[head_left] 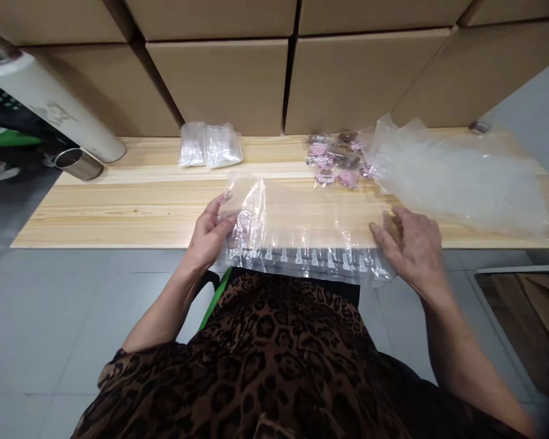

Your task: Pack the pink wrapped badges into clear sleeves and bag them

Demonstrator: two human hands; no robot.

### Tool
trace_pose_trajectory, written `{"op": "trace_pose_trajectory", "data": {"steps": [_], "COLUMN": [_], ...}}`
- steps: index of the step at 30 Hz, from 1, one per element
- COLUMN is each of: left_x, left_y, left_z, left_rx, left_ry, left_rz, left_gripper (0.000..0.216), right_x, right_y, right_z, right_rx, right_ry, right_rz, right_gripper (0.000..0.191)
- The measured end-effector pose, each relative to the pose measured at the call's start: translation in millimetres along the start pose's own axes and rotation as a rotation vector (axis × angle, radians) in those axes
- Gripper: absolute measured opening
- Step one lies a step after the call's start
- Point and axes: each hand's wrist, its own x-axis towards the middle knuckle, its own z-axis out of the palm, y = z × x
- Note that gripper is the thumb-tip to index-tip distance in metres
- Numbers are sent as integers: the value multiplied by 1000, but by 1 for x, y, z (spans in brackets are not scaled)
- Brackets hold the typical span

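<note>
A flat, clear plastic air-column bag (pixel 302 213) with a row of small white valve marks along its near side lies across the front edge of the wooden table. My left hand (pixel 209 231) pinches its left edge between thumb and fingers. At the opposite end, my right hand (pixel 407 241) has its thumb on top and fingers curled around the right edge. Something pinkish shows through the plastic close to my left thumb, too blurred to name. Just beyond the bag sits a group of small pink and brown wrapped packets (pixel 336 157).
Stacked cardboard boxes (pixel 219 85) line the table's back. Clear plastic packets (pixel 210 145) lie at back left, near a white bottle (pixel 68 100) and a metal cup (pixel 78 164). A pile of translucent plastic bags (pixel 457 177) covers the right side of the wooden table (pixel 114 210).
</note>
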Motion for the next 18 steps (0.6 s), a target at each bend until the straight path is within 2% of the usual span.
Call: {"op": "trace_pose_trajectory", "data": {"steps": [2, 5, 9, 14, 16, 18], "left_x": [4, 5, -1, -4, 1, 10], "left_y": [2, 6, 11, 12, 9, 6], "left_z": [1, 0, -15, -36, -37, -36], "left_rx": [-25, -36, -45, 30, 129, 302], "left_ry": [42, 104, 183, 328, 327, 309], "left_rz": [-1, 30, 64, 168, 186, 197], "left_gripper": [63, 60, 54, 44, 37, 33], "right_x": [-5, -5, 3, 23, 35, 45], "right_y": [1, -13, -40, -56, -52, -44], "right_z": [6, 16, 17, 6, 8, 17], "right_rx": [107, 306, 483, 408, 393, 404], "right_ry": [18, -16, -78, 117, 110, 47], "right_rz": [30, 106, 149, -2, 25, 72], "right_gripper": [51, 43, 38, 38, 39, 39]}}
